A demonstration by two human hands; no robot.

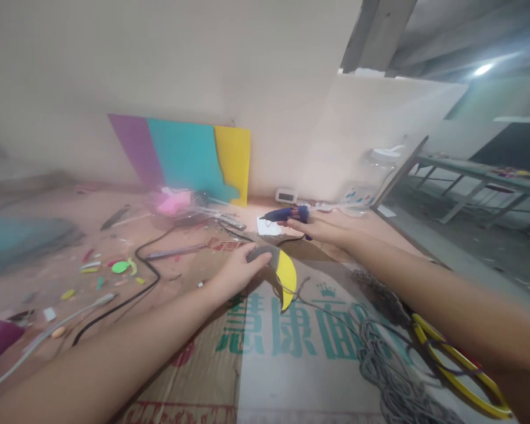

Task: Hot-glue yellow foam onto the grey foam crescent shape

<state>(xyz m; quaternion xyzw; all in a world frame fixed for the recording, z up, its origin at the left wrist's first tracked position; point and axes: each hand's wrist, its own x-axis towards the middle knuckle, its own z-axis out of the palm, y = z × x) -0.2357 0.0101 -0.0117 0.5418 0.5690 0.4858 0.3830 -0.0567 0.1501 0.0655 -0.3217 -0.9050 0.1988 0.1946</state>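
My left hand [242, 268] pinches a crescent-shaped piece [287, 274]. Its lower part is bare yellow, while the end by my fingers is covered in grey. A strand of grey yarn [327, 309] trails from it to a tangled heap of yarn [388, 371] at the lower right. Farther off, my right hand [313, 228] has its fingers around a dark blue glue gun [287, 214], whose nozzle points left over a small white card [269, 227]. My fingers hide part of the gun's handle.
A flattened cardboard sheet [212, 365] with green printed characters covers the near table. Colourful scraps [121, 267] and a black cable [152, 277] lie left. A striped panel [185, 156] leans on the wall. A clear jar [371, 176] stands back right; a yellow loop [459, 365] lies near right.
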